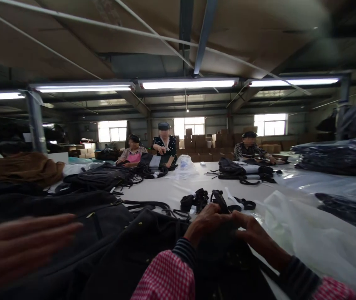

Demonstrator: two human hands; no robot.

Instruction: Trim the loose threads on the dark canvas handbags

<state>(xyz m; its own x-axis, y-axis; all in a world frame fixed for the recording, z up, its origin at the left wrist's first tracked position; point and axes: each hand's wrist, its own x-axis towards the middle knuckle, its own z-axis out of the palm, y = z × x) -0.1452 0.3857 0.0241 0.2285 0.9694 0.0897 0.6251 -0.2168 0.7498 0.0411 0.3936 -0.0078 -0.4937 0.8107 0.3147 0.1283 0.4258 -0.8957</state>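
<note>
My left hand [207, 221] and my right hand [254, 234] meet over a black bag [228, 258] that lies just in front of me. Both come out of red-checked sleeves with dark striped cuffs. The fingers of each hand are curled around a black strap [220, 200] that sticks up from the bag between them. Just beyond the hands lies a bundle of black straps and buckles [196, 201] on the white table [171, 189].
Another person's blurred open hand [21, 246] reaches in from the lower left over a heap of black bags [81, 216]. Clear plastic sheeting [315, 237] lies to the right, below stacked dark bundles [337, 158]. Three people [164, 146] work across the table among more black bags [231, 168].
</note>
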